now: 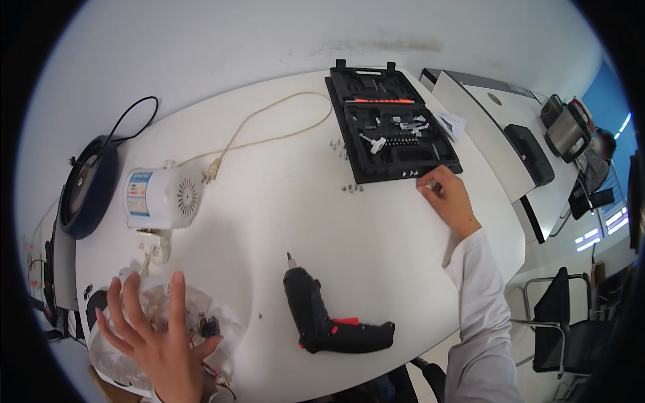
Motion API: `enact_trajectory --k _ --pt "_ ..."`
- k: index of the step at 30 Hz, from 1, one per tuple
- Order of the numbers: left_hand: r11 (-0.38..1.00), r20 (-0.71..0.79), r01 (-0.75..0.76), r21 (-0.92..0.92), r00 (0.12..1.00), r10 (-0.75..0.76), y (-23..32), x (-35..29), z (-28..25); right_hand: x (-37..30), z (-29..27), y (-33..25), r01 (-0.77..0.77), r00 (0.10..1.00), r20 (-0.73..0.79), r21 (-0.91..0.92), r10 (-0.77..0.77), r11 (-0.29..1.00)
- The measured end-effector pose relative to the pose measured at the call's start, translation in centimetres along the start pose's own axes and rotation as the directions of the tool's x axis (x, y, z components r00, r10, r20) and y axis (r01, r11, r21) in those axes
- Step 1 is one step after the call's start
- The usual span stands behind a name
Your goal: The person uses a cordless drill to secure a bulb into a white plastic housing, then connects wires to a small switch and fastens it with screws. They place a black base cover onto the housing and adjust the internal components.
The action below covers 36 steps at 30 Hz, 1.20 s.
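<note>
My left hand [158,336] is spread over a white plastic housing [111,359] at the lower left, with wires and small parts visible inside it. Its fingers stretch out and grip nothing. At the near right corner of an open black tool case [376,171], my right hand [451,201] has thumb and forefinger pinched together. Whatever lies between those fingertips is too small to make out. A few small screws [410,173] rest on the case's near edge, right beside the fingers. Between my hands a black cordless screwdriver [309,312] lies on its side, bit pointing away.
A white motor unit [158,197] with a cream cord and plug [211,171] stands at left, near a dark round base [91,185]. Loose screws [351,189] lie before the case. A paper [451,125] sits beside it. Chairs [561,329] and a seated person [598,161] are at right.
</note>
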<state>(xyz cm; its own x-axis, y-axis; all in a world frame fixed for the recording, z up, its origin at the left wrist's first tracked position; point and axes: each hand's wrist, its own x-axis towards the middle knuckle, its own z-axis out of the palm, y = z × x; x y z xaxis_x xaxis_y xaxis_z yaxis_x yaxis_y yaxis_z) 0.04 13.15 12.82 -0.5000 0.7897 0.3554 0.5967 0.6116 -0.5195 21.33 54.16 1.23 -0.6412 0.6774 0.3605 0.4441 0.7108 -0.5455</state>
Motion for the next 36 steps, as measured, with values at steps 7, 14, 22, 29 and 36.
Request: enact_trajectory --k 7,14,22,29,36 --pt "1.000 -0.079 -0.023 0.019 0.997 0.024 -0.3 0.4 1.2 -0.4 0.5 -0.6 -0.068 0.995 -0.068 0.025 0.069 0.997" --pt "0.994 -0.015 -0.095 0.049 0.995 0.096 -1.2 -0.2 2.1 -0.2 0.3 -1.4 -0.071 0.982 -0.170 0.078 0.083 0.994" --pt "0.996 -0.127 -0.077 0.046 0.988 0.082 -0.6 0.6 1.6 11.5 0.3 -5.2 0.213 0.977 0.025 -0.040 -0.212 0.976" --pt "0.998 -0.132 -0.050 0.024 0.990 0.052 -0.6 0.4 2.0 18.4 3.6 -5.1 0.263 0.944 0.264 -0.235 -0.199 0.936" --pt "0.998 -0.127 -0.048 0.028 0.991 0.051 -0.7 0.1 2.3 19.0 4.5 -4.5 0.324 0.917 0.324 -0.270 -0.231 0.907"
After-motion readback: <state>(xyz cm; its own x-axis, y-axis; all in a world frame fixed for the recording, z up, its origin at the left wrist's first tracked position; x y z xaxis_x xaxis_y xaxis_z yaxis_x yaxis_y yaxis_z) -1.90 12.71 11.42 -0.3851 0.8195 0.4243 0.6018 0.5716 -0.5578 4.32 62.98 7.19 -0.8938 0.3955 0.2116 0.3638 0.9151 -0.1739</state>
